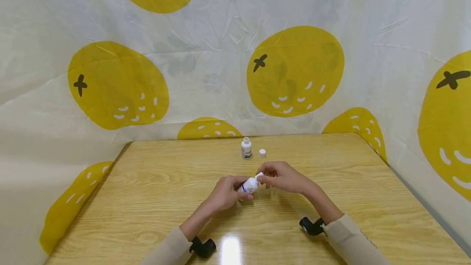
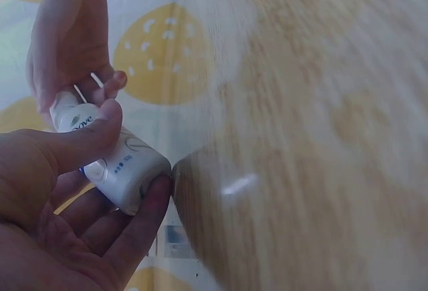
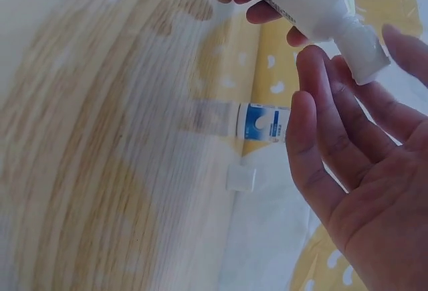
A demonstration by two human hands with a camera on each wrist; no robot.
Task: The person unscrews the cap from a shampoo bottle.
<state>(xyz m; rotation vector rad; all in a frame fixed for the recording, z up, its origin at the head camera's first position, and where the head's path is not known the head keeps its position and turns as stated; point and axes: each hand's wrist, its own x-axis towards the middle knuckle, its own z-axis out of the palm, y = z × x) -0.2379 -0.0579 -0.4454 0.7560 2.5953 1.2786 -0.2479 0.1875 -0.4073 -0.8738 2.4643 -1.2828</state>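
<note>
A white bottle (image 1: 249, 186) with printed lettering lies tilted in my left hand (image 1: 223, 193), which grips its body between thumb and fingers. In the left wrist view, one finger supports the base of the bottle (image 2: 137, 165). The bottle's neck end points up and to the right, with a white cap (image 3: 366, 57) on it. My right hand (image 1: 286, 177) has its thumb and fingers around this cap. Seen from the right wrist, the fingertips (image 3: 311, 60) lie right beside the cap and neck.
Behind the hands stands a second white bottle (image 1: 246, 149), uncapped, with a blue label panel. A loose white cap (image 1: 262, 153) sits on the wooden table (image 1: 165, 167) to its right. A fruit-patterned cloth (image 1: 213, 77) hangs behind the table and along its sides.
</note>
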